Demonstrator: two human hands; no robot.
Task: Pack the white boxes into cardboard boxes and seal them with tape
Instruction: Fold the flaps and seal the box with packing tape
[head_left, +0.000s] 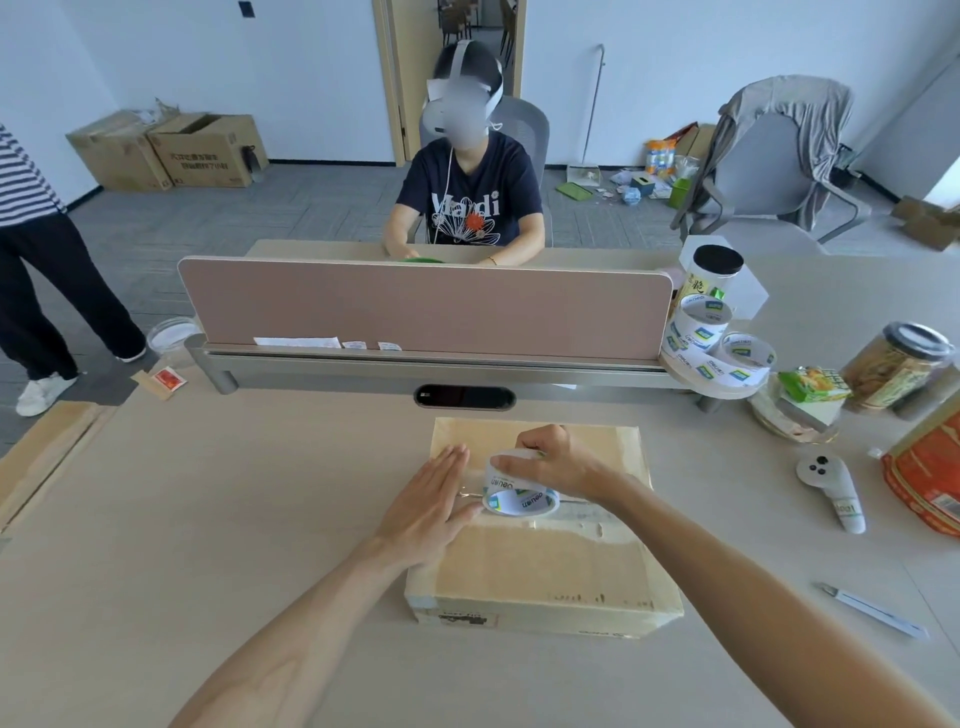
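Room: office floor, grey carpet, cardboard cartons (166, 150) by the far wall, draped chair (779, 156) on the right. A seated person (467, 197) sits behind the pink divider (426, 306).
Worktop (208, 519): pale wood. The right side holds jars (893, 364), spare tape rolls (717, 343), a white controller (831, 488) and a white cutter (872, 610).
Cardboard box (545, 571): centre of the worktop, just in front of the person, flaps closed. The seam runs left-right across the top with clear tape on it. Long axis is hard to call from this view.
Left hand (426, 509): palm down, flat on the box top at the left end of the seam. Its fingers are straight and together, pointing away and slightly right, just beside the roll. The forearm comes in from lower left.
Right hand (556, 462): reaches over from the right, fingers curled over the top of the tape roll (519, 499), holding it.
The roll stands on edge on the seam, tilted, open core facing the camera.
White boxes: not visible.
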